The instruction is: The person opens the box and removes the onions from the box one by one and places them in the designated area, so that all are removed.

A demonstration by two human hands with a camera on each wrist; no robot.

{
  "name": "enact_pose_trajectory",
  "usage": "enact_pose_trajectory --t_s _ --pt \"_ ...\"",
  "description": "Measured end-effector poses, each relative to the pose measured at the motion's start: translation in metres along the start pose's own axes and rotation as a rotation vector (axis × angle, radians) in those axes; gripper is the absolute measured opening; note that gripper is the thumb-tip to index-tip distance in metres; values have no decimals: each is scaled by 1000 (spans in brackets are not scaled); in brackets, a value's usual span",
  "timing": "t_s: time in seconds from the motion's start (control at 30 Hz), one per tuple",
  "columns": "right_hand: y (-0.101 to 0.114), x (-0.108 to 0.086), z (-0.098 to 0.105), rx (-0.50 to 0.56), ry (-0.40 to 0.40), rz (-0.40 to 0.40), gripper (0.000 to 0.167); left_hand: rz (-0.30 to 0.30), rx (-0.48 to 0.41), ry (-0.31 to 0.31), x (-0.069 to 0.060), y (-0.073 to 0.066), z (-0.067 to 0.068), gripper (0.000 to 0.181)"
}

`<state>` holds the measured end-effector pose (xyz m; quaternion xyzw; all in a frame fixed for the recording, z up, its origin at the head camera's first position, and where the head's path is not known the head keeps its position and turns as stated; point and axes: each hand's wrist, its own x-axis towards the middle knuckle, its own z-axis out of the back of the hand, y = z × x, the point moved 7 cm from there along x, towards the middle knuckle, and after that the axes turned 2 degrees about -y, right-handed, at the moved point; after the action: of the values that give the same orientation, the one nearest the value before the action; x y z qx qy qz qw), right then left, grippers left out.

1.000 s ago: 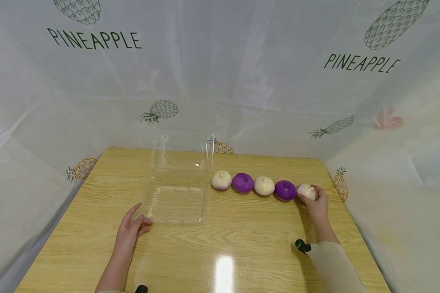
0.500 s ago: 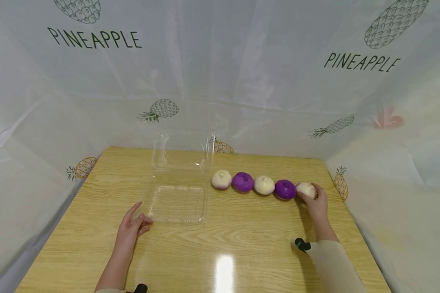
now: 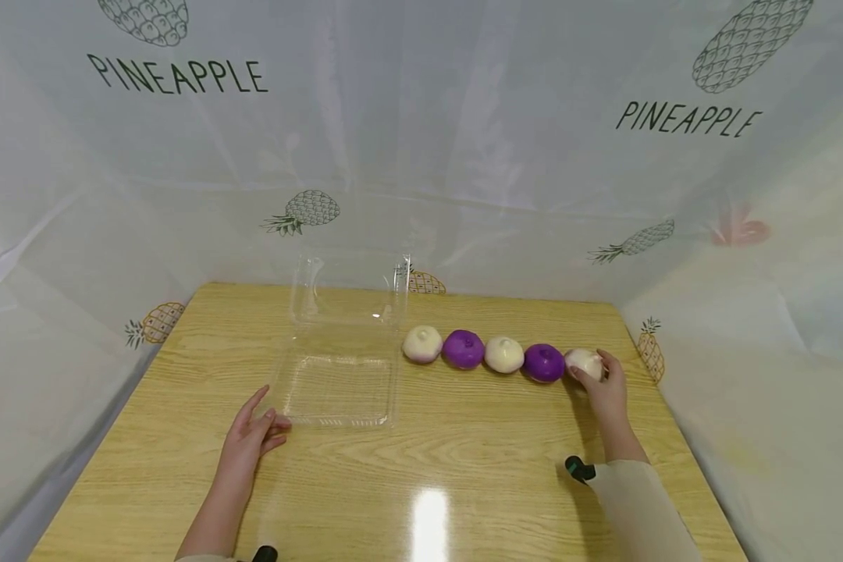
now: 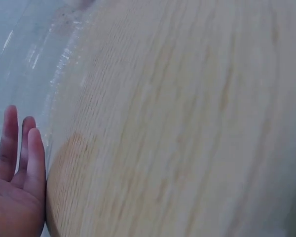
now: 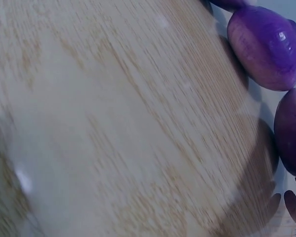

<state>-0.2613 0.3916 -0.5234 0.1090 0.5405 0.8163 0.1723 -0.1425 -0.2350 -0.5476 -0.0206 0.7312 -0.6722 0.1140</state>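
Note:
At the right end of a row on the table, my right hand (image 3: pixel 610 398) holds a white onion-like bulb (image 3: pixel 581 362), fingers behind it and thumb in front. It stays in line with the others, close beside a dark purple bulb (image 3: pixel 544 364). Further left in the row come a white bulb (image 3: pixel 503 355), a purple bulb (image 3: pixel 464 350) and another white bulb (image 3: pixel 422 344). My left hand (image 3: pixel 249 435), fingers loosely extended, rests at the front left corner of a clear plastic clamshell box (image 3: pixel 336 423). Its lid (image 3: pixel 347 308) is raised at the back.
The wooden table (image 3: pixel 464 468) has a back edge close to a pineapple-printed curtain (image 3: pixel 464 156), which also hangs along both sides. The leftmost bulb sits near the box's right side. A black wrist device (image 3: pixel 579 470) sticks out from my right sleeve.
The head view has shifted very slightly. Both hands, the bulbs and the box otherwise stay where they were.

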Motion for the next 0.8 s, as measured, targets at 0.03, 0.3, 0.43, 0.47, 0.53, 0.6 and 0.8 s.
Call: enact_pose_trajectory --t_s 0.03,0.3,0.43,0.47,0.53,0.6,0.8 --pt "1 -1 0 3 2 -2 72 -6 12 8 0 -1 0 63" --pt "11 -5 9 -28 -27 19 71 -15 91 16 -2 -5 -3 68" --pt "17 -8 13 -36 -32 29 71 7 85 9 -3 -5 -3 69" --pt "18 -8 13 -39 -32 30 71 8 88 10 -3 -5 -3 70" --pt "20 -9 14 -39 -30 37 71 7 92 15 -4 -5 -3 70" --pt "22 -11 14 -40 -27 46 72 2 109 17 -6 -5 -3 69" --pt "26 -14 15 -39 -28 68 71 8 172 21 -10 -6 -3 69"
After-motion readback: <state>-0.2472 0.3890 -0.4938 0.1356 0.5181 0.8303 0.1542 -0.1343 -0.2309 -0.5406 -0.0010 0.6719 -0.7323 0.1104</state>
